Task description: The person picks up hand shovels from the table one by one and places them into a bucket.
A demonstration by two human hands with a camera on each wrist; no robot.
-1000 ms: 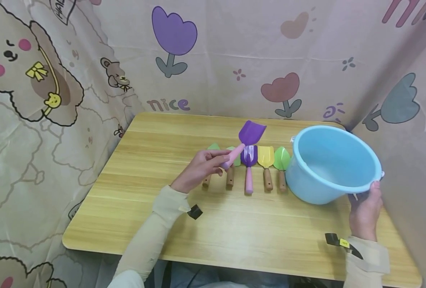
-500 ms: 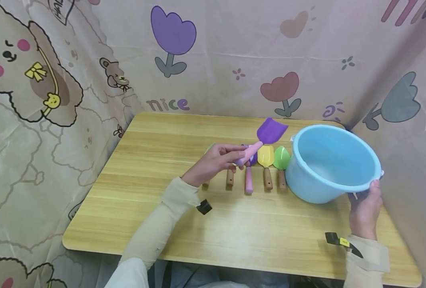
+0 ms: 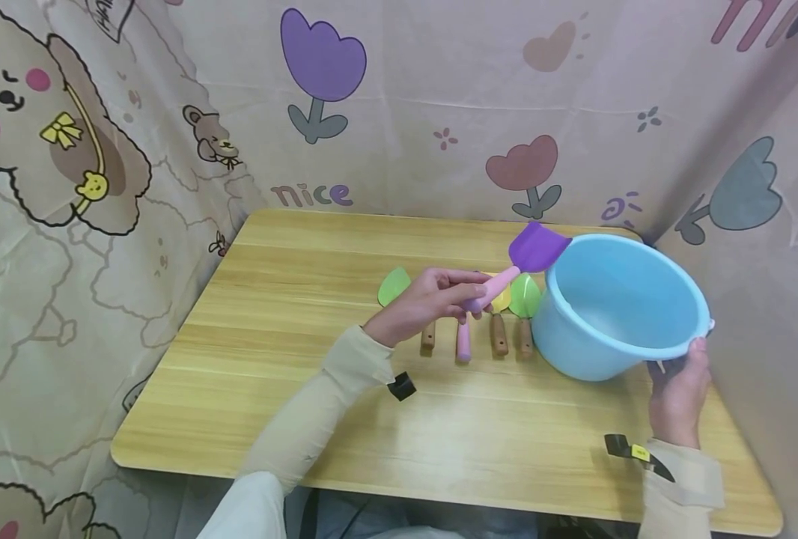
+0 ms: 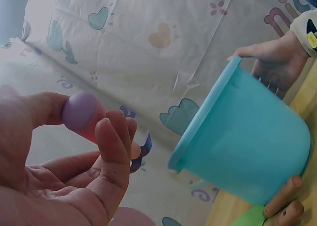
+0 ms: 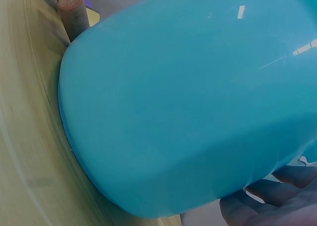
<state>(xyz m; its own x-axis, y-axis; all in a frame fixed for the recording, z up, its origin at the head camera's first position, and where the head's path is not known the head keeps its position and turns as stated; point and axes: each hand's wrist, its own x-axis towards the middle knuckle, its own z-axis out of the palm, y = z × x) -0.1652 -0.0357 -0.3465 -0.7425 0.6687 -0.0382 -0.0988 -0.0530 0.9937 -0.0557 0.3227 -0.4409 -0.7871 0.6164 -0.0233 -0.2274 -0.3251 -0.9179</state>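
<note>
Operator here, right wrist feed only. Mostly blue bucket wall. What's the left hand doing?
Observer: The left hand holds a purple shovel by its pink handle.

Operator: My view shows fingers against the bucket, no thumb. Where is it?

Observer: Left wrist view has it: the right hand's thumb is at the rim of the blue bucket.

Operator: Wooden handle next to the bucket: what blade colour?

Observer: Green blade, seen in the head view.
</note>
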